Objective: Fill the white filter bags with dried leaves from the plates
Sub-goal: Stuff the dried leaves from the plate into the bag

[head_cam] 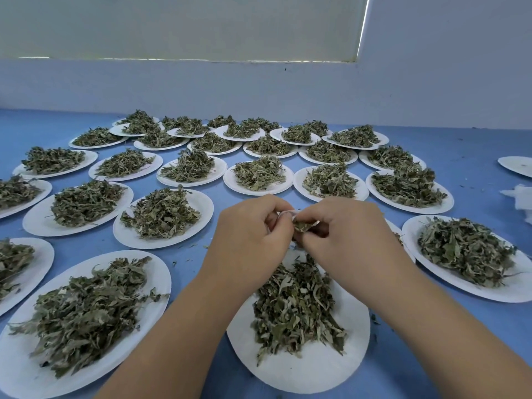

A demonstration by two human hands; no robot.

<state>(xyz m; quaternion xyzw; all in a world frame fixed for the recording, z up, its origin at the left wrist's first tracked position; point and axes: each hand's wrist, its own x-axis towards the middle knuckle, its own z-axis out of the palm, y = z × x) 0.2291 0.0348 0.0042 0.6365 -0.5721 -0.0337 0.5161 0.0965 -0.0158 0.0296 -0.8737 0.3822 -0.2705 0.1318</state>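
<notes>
The hands meet above the far rim of the plate (302,378) under them. The left hand (253,226) pinches a white bag (283,213), mostly hidden by its fingers. The right hand (342,226) pinches leaves (300,226) at its mouth. Other plates (198,203) crowd both sides. A bare strip of table (187,254) lies left of the left wrist.

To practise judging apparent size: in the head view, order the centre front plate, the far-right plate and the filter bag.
1. centre front plate
2. far-right plate, cropped and farther: true size unsure
3. white filter bag, mostly hidden
</notes>
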